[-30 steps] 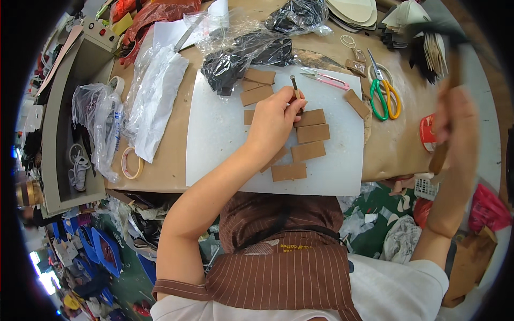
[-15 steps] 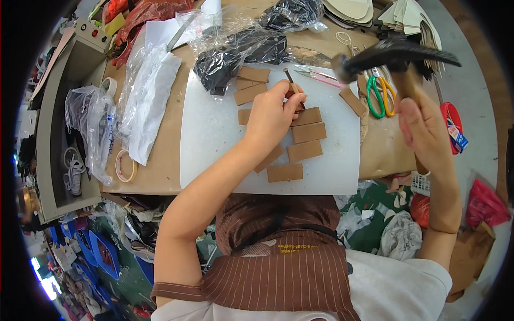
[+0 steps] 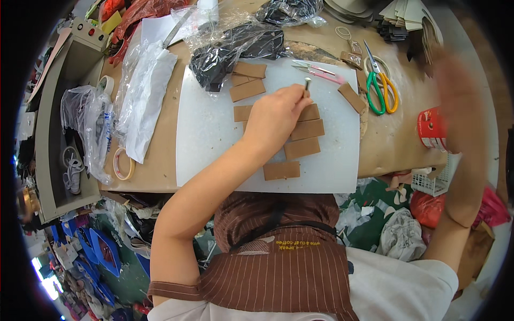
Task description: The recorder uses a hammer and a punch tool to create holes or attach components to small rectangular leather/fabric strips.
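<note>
My left hand [image 3: 274, 115] is closed on a slim rod-shaped punch [image 3: 307, 84], held upright with its metal end showing above the fingers. Its lower tip is hidden by the hand, over small brown rectangular pieces [image 3: 303, 148] that look like leather. These overlap in a stack on a white board [image 3: 209, 155]. More brown pieces [image 3: 248, 90] lie beyond the hand. At the far right my raised right hand [image 3: 454, 80] is smeared by motion, so its fingers cannot be made out. No hammer shows clearly there now.
Green-and-orange-handled scissors [image 3: 381, 91] and pink-handled snips [image 3: 321, 73] lie to the right of my left hand. A red cup [image 3: 431, 128] stands at the right edge. Plastic-wrapped black bundles [image 3: 235, 51] lie at the back, a tape roll [image 3: 124, 165] at the left.
My right hand, which held a hammer over the scissors, has swung up and right into a blur. The punch in my left hand has gone from tilted to more upright.
</note>
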Motion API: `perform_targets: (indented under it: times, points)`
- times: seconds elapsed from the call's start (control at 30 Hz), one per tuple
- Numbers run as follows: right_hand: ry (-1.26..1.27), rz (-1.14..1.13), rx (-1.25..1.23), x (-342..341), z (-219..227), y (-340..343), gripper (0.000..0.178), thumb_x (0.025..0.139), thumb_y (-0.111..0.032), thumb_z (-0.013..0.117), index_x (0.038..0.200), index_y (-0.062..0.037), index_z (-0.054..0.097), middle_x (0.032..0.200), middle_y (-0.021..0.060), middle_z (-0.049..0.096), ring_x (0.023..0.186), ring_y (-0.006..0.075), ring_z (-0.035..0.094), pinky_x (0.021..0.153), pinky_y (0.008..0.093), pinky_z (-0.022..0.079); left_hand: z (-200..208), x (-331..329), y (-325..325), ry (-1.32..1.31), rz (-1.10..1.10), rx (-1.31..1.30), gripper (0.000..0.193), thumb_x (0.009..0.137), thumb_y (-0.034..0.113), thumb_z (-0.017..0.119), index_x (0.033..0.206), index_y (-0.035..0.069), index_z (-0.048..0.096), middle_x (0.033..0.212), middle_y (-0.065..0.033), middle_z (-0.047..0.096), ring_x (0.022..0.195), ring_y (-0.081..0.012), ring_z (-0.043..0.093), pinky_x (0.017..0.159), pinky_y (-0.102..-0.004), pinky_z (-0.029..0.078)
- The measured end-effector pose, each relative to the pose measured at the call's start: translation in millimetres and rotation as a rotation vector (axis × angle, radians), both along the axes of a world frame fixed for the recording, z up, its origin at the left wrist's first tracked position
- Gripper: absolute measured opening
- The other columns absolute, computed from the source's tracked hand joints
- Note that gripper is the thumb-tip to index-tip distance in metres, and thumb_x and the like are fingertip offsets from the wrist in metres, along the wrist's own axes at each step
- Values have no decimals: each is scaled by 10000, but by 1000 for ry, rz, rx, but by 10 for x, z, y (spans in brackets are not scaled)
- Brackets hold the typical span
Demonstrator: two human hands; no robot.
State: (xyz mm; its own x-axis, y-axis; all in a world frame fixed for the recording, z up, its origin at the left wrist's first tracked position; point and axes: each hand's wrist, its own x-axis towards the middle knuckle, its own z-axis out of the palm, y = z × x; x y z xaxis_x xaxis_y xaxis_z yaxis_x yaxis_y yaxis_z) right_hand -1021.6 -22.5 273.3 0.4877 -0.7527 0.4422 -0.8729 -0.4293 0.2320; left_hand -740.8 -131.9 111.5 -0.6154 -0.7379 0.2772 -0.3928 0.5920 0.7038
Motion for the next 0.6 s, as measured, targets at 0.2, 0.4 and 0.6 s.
perform_targets:
  times: [0.2, 0.4, 0.6]
  points:
    - [-1197, -457, 307, 752, -284, 216, 337, 990, -288, 526, 1195, -24, 569, 765, -60, 542, 582, 8, 439, 497, 190, 350, 62, -6, -2, 309, 143, 384, 188, 883, 135, 646, 891, -17, 535, 832, -184, 625, 690, -312, 639, 596, -353, 508]
    - [-1067, -505, 715, 597, -406, 470, 414, 987, -372, 522, 1185, -8, 541, 680, -73, 399, 600, 8, 360, 512, 181, 294, 243, 152, -25, 302, -96, 511, 145, 920, 82, 599, 873, -35, 529, 859, -88, 654, 740, -140, 650, 649, -271, 533]
    - [-1170, -498, 662, 688, -433, 531, 392, 989, -370, 517, 1147, -14, 556, 692, -71, 403, 613, 7, 358, 517, 183, 294, 8, 154, -22, 153, -113, 417, 103, 952, 60, 554, 920, -37, 546, 926, -57, 658, 817, -114, 655, 725, -255, 570]
